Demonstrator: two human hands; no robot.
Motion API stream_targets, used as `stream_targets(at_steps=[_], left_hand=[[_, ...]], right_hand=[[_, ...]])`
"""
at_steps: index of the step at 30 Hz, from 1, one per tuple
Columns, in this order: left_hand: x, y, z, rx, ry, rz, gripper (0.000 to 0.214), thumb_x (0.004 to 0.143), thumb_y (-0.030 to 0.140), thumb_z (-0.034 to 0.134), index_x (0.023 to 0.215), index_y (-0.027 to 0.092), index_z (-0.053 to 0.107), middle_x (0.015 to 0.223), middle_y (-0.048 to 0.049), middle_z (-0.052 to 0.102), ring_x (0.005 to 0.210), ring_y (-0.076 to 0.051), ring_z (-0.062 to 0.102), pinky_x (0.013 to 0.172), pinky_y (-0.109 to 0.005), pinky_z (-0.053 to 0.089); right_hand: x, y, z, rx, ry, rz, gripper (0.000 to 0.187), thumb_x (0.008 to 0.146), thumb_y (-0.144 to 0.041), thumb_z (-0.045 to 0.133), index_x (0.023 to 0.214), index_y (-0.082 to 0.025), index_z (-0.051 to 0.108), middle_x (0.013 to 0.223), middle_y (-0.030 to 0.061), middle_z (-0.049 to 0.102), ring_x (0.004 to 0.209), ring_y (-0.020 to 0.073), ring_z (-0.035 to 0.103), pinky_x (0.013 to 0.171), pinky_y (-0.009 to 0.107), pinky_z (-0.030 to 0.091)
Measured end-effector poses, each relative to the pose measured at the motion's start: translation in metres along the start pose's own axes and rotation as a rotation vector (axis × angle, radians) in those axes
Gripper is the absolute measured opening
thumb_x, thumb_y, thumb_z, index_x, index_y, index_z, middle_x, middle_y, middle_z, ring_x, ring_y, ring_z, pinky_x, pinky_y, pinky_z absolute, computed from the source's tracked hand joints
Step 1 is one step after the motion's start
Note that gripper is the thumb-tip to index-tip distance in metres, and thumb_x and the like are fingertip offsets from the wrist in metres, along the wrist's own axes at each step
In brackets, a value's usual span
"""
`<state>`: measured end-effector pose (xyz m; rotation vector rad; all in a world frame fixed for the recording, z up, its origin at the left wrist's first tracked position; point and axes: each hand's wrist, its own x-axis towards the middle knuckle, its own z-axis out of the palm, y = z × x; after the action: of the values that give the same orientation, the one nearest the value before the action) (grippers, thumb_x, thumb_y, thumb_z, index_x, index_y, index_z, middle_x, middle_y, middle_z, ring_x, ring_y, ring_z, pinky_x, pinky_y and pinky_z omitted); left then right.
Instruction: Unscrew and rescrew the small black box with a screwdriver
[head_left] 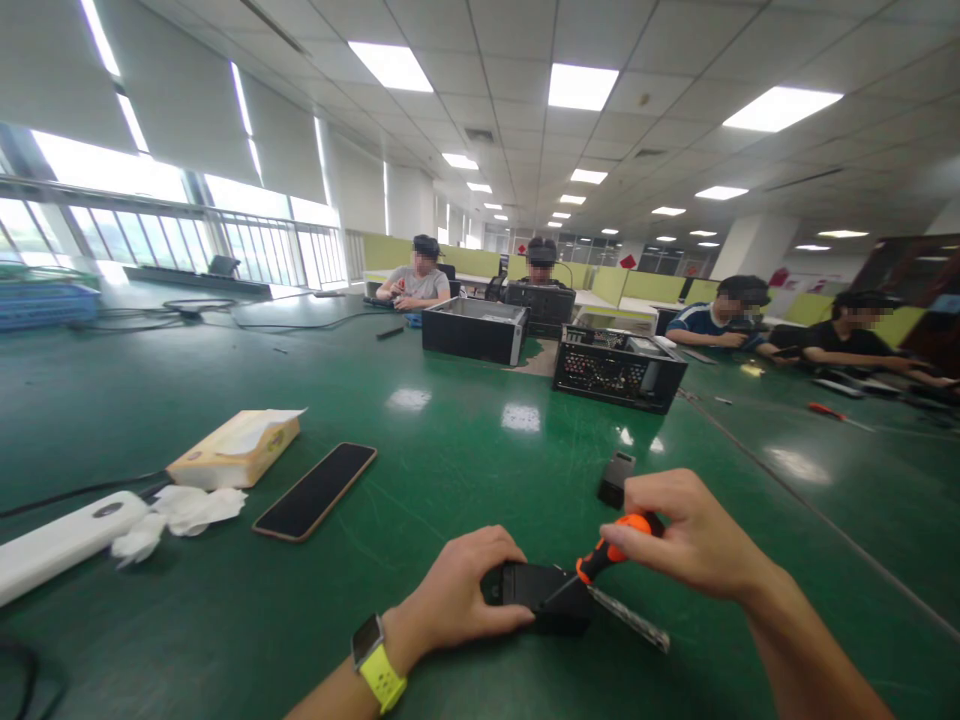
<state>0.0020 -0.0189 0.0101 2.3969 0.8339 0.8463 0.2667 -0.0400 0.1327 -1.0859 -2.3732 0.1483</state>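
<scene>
My left hand (476, 590) is closed round the left end of a small black box-shaped part (559, 605) lying on the green table. In my right hand (690, 535) is an orange and black screwdriver (600, 560), gripped by its handle. Its shaft slants down to the left, with the tip at the top of the black part, near my left thumb. From under the screwdriver a thin metal strip (634, 622) sticks out to the right of the part. Just beyond my right hand stands another small black block (616, 478).
A phone (316, 492), a tissue pack (238, 448), crumpled tissues (187, 510) and a white device (67, 545) lie to the left on the green table (435, 460). Open black computer cases (619, 370) stand farther back. Several people sit around the far side.
</scene>
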Motion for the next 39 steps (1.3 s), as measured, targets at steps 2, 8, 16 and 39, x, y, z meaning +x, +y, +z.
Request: stream_targets(at_steps=[2, 8, 16, 39], left_hand=[[0.0, 0.0, 0.0, 0.001, 0.0, -0.001, 0.036, 0.076, 0.043, 0.077, 0.1, 0.018, 0.067, 0.093, -0.0053, 0.065, 0.084, -0.022, 0.06, 0.075, -0.03, 0.048], [-0.001, 0.001, 0.0, -0.013, 0.004, 0.002, 0.035, 0.076, 0.041, 0.078, 0.099, 0.018, 0.067, 0.093, -0.006, 0.065, 0.085, -0.023, 0.061, 0.075, -0.03, 0.047], [0.0, -0.003, 0.001, -0.009, -0.007, 0.005, 0.036, 0.075, 0.041, 0.078, 0.1, 0.017, 0.067, 0.093, -0.0057, 0.065, 0.085, -0.022, 0.061, 0.075, -0.03, 0.047], [0.0, -0.004, 0.003, -0.004, 0.012, 0.005, 0.035, 0.076, 0.041, 0.079, 0.1, 0.018, 0.066, 0.094, -0.0048, 0.065, 0.084, -0.021, 0.061, 0.073, -0.028, 0.046]], right_hand=[[0.0, 0.001, 0.0, 0.017, -0.012, 0.003, 0.044, 0.088, -0.042, 0.06, 0.054, -0.019, 0.047, 0.053, -0.0059, 0.038, 0.049, 0.0087, 0.037, 0.05, 0.025, 0.027], [0.0, 0.001, 0.001, -0.002, 0.004, 0.001, 0.045, 0.088, -0.042, 0.06, 0.053, -0.018, 0.046, 0.053, -0.0058, 0.038, 0.05, 0.0086, 0.037, 0.05, 0.025, 0.026], [-0.001, 0.001, 0.001, 0.01, 0.006, -0.003, 0.045, 0.088, -0.042, 0.061, 0.053, -0.018, 0.046, 0.053, -0.0062, 0.036, 0.049, 0.0082, 0.035, 0.051, 0.024, 0.026], [-0.006, -0.012, -0.013, 0.09, -0.151, 0.053, 0.018, 0.083, -0.035, 0.067, 0.078, -0.019, 0.063, 0.073, -0.0014, 0.06, 0.066, 0.0121, 0.051, 0.061, 0.023, 0.036]])
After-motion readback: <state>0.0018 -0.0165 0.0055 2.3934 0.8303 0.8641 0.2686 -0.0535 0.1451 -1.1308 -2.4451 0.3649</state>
